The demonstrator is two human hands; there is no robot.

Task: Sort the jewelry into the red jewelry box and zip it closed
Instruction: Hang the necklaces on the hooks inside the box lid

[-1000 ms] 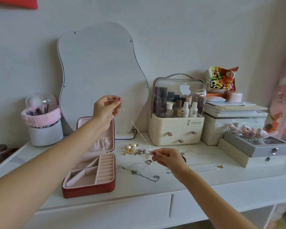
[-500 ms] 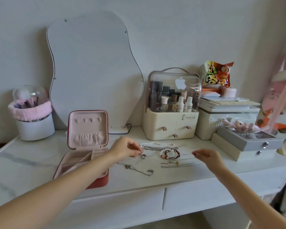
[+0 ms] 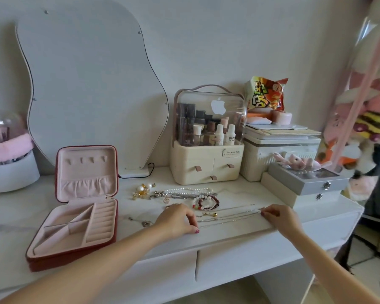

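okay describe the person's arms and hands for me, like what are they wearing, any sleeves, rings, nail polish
Both forearms are bare, with no sleeves in view. No rings, watch or bracelet show on the left hand or the right hand. The nails on both hands are painted dark red.

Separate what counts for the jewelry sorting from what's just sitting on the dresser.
Job: red jewelry box, open; thin chains pinched at both ends by left hand and right hand; bead bracelets; pearl necklace; gold earrings.

Lying about: mirror, cosmetics organizer, snack bag, grey box.
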